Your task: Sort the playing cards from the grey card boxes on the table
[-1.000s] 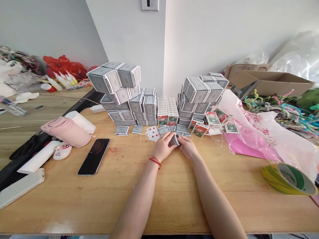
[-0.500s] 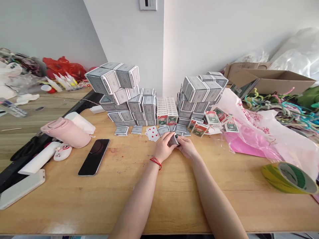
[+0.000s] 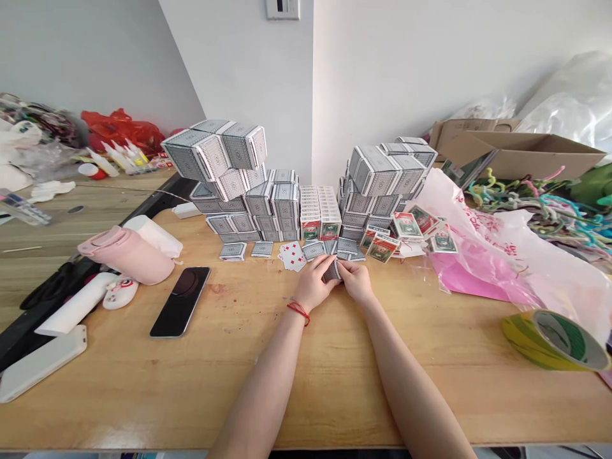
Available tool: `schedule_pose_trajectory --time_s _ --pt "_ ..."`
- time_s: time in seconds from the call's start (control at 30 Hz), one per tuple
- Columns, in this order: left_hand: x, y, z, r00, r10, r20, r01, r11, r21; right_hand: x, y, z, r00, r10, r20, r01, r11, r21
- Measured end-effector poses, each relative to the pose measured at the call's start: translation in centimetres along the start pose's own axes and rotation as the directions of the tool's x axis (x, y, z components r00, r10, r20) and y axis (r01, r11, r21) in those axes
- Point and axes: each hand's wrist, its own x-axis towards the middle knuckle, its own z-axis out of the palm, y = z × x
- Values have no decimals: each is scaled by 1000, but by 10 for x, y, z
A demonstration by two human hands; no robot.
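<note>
My left hand (image 3: 316, 280) and my right hand (image 3: 354, 280) meet at the middle of the table, both closed on a grey-backed playing card piece (image 3: 331, 272). Fingers hide much of it, so I cannot tell how many cards it is made of. Just beyond my hands lie loose grey-backed cards (image 3: 350, 247) and a few face-up diamond cards (image 3: 292, 256). Behind them stand rows of boxed card decks (image 3: 329, 213), between a left stack of card blocks (image 3: 258, 210) and a right stack (image 3: 377, 175).
On the left are a black phone (image 3: 180, 301), a pink bottle (image 3: 129, 254) and a white power bank (image 3: 45, 362). To the right lie loose card boxes (image 3: 382, 247), pink plastic wrapping (image 3: 471, 274), a roll of tape (image 3: 521, 338) and an open cardboard box (image 3: 521, 156).
My right hand's fingers have shifted slightly on the card piece; the dark thumbnail that showed earlier is now hidden. The things on the table have stayed where they were.
</note>
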Motion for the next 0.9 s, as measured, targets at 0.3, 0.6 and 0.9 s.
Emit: schedule_pose_trajectory --time_s 0.3,0.6,0.9 --pt "0 0 1 1000 14 17 -14 1000 -7 -4 -1 -2 988 -127 -88 90 936 -342" --pt "2 -1 -1 1000 2 -6 -2 1000 -2 -3 -5 -6 992 86 92 -84 996 -28" --pt "1 1 -4 1000 17 3 -17 1000 -25 -1 -3 -7 992 105 72 -100 992 -73"
